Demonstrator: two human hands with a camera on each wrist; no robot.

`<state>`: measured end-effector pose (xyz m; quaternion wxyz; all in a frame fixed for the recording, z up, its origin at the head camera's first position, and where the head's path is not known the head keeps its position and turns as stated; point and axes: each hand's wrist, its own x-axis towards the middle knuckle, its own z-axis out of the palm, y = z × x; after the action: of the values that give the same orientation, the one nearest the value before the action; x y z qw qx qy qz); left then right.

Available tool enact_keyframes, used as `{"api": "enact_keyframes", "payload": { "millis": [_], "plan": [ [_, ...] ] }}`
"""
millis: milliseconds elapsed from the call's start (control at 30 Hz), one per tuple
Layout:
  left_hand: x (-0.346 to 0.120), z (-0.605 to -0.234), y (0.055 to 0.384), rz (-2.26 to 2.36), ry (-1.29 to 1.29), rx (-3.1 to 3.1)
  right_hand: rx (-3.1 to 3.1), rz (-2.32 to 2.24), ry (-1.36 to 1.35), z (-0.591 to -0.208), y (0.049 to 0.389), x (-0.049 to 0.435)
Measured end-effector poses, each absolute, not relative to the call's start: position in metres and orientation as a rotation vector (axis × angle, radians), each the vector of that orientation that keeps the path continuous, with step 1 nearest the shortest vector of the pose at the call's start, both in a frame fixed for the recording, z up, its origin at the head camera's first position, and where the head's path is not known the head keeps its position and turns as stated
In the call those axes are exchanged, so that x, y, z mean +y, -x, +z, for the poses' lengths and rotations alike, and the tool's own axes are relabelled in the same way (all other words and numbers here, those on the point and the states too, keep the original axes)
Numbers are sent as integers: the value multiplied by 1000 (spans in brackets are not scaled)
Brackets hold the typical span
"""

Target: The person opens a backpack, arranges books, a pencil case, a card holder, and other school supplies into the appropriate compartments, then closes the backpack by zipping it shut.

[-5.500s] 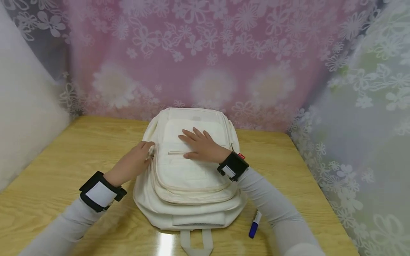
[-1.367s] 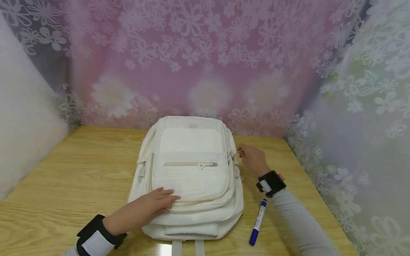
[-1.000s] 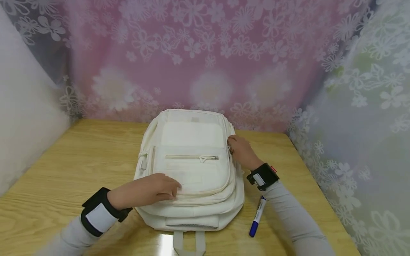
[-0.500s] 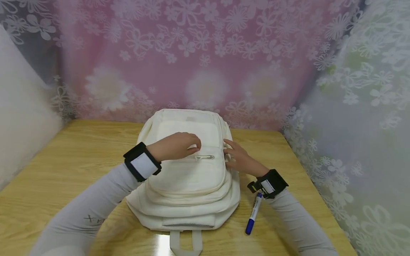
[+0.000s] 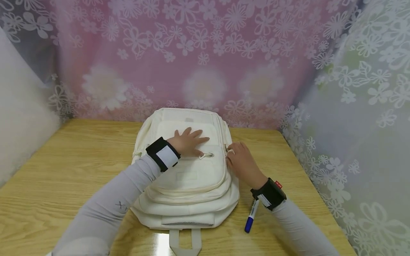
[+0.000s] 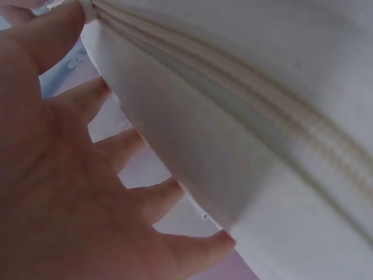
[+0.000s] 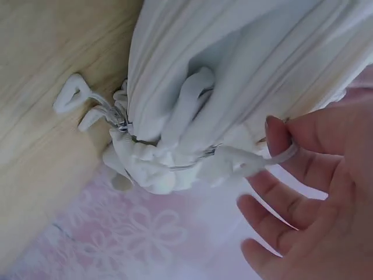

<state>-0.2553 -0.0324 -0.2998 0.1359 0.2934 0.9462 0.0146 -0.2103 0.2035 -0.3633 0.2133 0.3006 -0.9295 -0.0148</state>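
Note:
A cream backpack (image 5: 192, 209) lies on the table, its front pockets facing up and its top handle toward me. My left hand (image 5: 189, 143) rests on its upper front with fingers spread, the thumb by the metal-ended pull (image 5: 206, 155) of the short front zipper. Left wrist view: the fingertips touch the cloth below a beige zipper (image 6: 250, 96). At the bag's right side my right hand (image 5: 243, 161) pinches a white looped zipper pull (image 7: 233, 163) between thumb and index finger; its other fingers are loosely bent. More white loop pulls (image 7: 73, 93) hang along that side.
A white marker with a blue cap (image 5: 249, 224) lies on the wooden table (image 5: 80, 160), right of the bag and partly under my right wristband (image 5: 269, 195). A pink flowered curtain (image 5: 173, 71) stands behind, with pale cloth at both sides.
My left hand has moved from the bag's lower left up to its upper front and spread flat. My right hand, fingers apart half a second ago at the right side, now pinches a zipper pull.

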Motion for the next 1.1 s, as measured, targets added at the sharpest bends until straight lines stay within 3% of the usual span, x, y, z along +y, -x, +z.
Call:
{"api": "enact_keyframes", "payload": {
  "millis": [267, 433, 700, 933, 1100],
  "plan": [
    [-37, -304, 254, 62, -835, 2752, -2739, -215, -901, -356, 150, 192],
    [-37, -304, 252, 36, -825, 2737, -2739, -143, -1091, -350, 121, 168],
    [-35, -302, 252, 15, -835, 2756, -2741, -66, -1280, -346, 120, 112],
    [-51, -301, 261, 273, -958, 2671, -2891, 159, -1235, -345, 125, 96],
    [-80, -303, 229, 522, -1176, 2644, -3000, 447, -1167, -341, 121, 108]
  ]
}}
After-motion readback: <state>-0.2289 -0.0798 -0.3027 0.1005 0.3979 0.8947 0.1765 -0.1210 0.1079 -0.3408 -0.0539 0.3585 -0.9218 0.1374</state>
